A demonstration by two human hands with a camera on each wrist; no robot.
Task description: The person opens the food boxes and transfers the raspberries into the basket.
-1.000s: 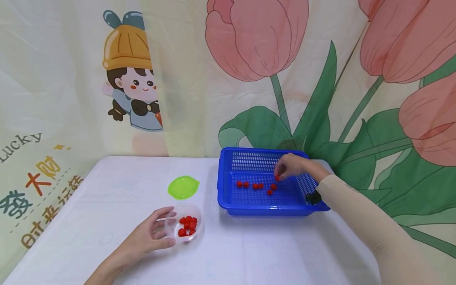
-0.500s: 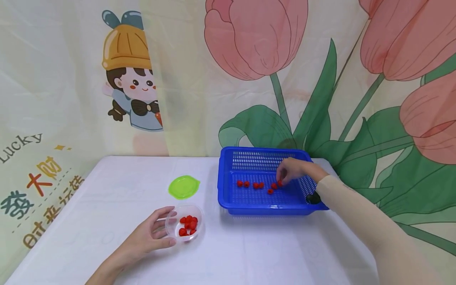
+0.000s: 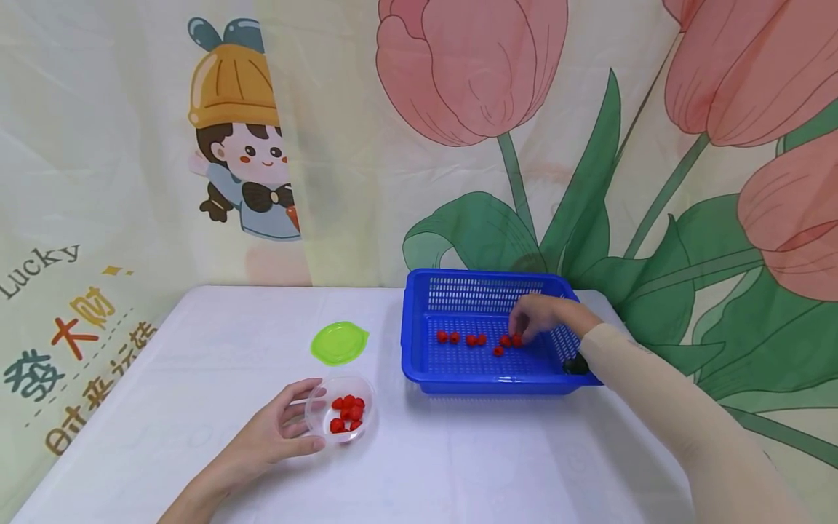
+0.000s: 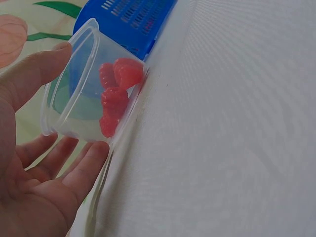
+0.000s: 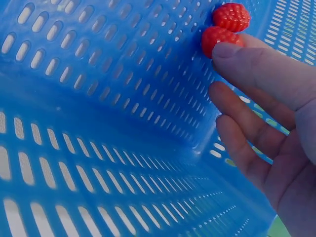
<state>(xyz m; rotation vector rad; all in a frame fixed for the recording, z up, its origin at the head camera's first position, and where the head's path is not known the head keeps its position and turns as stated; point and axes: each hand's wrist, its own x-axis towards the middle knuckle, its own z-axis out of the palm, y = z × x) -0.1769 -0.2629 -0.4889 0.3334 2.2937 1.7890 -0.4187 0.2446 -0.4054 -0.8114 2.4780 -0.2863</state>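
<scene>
Down in basket (image 3: 484,388), right hand (image 3: 537,314)

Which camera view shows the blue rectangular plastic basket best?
The head view: nearly the whole basket fits in, partly behind the bare right hand. Left wrist view: only one portion; right wrist view: slotted inside surfaces.

The head camera looks forward and down over the white surface (image 3: 419,466) from farthest off. The left wrist camera, rolled sideways, sits low beside the clear plastic cup (image 4: 76,116); the right wrist camera peers closely into the blue basket (image 3: 491,388), which all three views share.
</scene>
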